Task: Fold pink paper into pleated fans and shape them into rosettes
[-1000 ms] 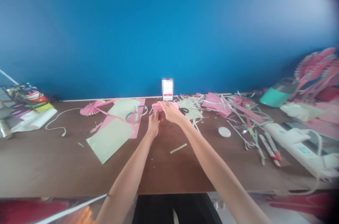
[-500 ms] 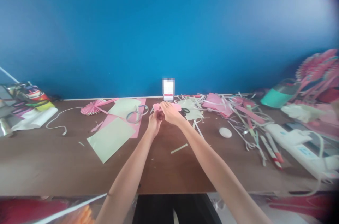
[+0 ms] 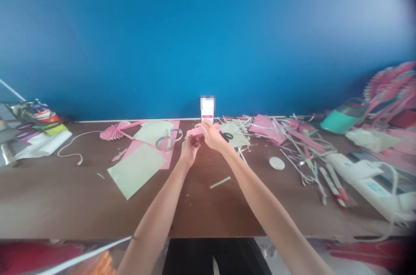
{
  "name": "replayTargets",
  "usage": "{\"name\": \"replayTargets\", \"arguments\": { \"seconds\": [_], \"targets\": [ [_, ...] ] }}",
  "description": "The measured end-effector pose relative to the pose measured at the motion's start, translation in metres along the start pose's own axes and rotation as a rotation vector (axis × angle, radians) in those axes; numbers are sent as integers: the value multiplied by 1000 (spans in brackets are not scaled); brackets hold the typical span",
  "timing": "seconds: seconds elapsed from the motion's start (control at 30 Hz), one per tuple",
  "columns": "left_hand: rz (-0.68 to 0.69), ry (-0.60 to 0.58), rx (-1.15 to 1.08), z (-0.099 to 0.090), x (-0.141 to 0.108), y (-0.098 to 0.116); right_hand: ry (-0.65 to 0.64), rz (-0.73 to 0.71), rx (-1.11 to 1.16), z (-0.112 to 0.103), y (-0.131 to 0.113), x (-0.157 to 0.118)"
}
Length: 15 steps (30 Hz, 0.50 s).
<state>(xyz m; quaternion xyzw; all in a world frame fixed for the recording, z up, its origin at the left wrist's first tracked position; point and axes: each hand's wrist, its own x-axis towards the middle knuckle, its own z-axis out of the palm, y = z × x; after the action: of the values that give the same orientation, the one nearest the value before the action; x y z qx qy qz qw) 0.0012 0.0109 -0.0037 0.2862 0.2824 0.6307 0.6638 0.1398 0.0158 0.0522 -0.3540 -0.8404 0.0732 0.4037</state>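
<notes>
With the hands as the clock's centre and 12 straight ahead, the near edge of the brown desk (image 3: 191, 223) crosses at 6 o'clock, below the forearms. A power strip (image 3: 367, 188) lies at 4 o'clock, well out, and two pens (image 3: 333, 186) lie side by side next to it. A thin green strip (image 3: 220, 182) lies alone at 5. At 8, a green sheet (image 3: 134, 173) overlaps a pink sheet (image 3: 168, 160). A white disc (image 3: 277, 163) lies flat at 4, nearer than the pens. A white cable (image 3: 78, 136) curves at 9.

In the middle, the left hand (image 3: 190, 150) pinches the near left part of the pink paper (image 3: 192, 132), its fingers curled in. The right hand (image 3: 211, 135) grips the same paper from above, fingers bent over it. The paper is just ahead of the left hand, at 12; its folds are too blurred to tell.

Black scissors (image 3: 226, 136) lie at 3, near the right hand, with scraps (image 3: 264, 127) heaped beyond them. A pink fan (image 3: 113, 132) lies at 9. At 12, just beyond the paper, a phone (image 3: 207, 114) stands upright before the blue wall (image 3: 208, 40).
</notes>
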Motion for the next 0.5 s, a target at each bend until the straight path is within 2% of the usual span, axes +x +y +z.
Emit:
{"name": "replayTargets", "arguments": {
  "seconds": [0.13,0.3,0.5],
  "targets": [
    [44,-49,59,1,-2,0,26,29,8,-7,2,1],
    [85,51,157,0,0,-1,133,95,88,-21,4,4],
    [114,109,217,-1,-1,0,391,174,32,-67,9,5]
  ]
}}
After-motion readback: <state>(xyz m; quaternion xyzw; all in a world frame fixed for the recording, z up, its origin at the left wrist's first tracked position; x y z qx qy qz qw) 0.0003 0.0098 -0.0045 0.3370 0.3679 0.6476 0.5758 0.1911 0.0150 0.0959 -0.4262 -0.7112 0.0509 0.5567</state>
